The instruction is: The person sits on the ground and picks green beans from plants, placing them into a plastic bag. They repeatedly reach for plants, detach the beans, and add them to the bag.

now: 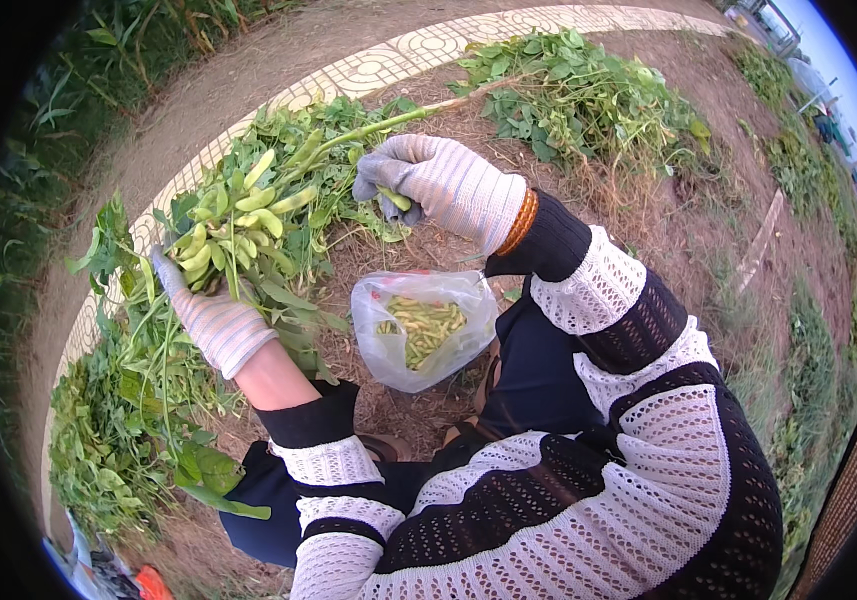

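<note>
My left hand (222,319), in a striped knit work glove, grips a soybean plant by the stem below a thick cluster of green pods (229,232). The plant's bare stem (391,120) slants up to the right, ending in a brown root. My gloved right hand (428,184) is raised to the right of the cluster, fingers curled around a loose green pod (396,198). Below it on the ground, between my feet, stands an open white plastic bag (379,360) partly filled with picked pods (424,326).
Pulled soybean plants lie in a heap (578,90) at the upper right and in another (113,435) at the lower left. A curved strip of patterned paving tiles (368,67) runs behind them. Tall green plants (60,112) border the left. Dry soil and grass spread at the right.
</note>
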Tool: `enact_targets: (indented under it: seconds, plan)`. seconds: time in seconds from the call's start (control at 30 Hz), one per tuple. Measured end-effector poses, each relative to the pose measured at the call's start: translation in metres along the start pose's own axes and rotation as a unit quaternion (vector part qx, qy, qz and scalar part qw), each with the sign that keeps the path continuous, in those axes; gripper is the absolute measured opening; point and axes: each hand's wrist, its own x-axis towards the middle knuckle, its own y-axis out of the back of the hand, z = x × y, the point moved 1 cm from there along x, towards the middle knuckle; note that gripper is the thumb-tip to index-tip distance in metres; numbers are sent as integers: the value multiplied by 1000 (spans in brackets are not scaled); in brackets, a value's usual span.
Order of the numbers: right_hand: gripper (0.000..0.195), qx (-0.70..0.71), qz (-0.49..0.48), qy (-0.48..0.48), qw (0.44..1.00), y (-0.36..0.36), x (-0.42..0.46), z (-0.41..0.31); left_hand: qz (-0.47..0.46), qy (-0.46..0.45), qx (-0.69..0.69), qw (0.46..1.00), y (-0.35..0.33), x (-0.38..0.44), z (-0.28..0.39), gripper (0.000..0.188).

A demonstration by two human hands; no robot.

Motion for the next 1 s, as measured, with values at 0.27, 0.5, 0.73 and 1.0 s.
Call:
enact_targets:
  seconds: [0.27, 0.5, 0.73, 1.0]
  plan:
    - [29, 43, -10, 3, 999, 1, -1, -1, 42, -7, -19, 999, -1, 3, 9, 51]
    - [33, 132, 1, -15, 991, 4, 4, 4, 39, -26, -7, 999, 5, 8, 10, 49]
    - [32, 129, 6, -25, 991, 5, 7, 8, 12, -13, -21, 1000, 14, 17, 6, 55]
    - [35, -48, 29, -32, 998, 5, 8, 8, 29, -10, -5, 1000, 6, 8, 7, 55]
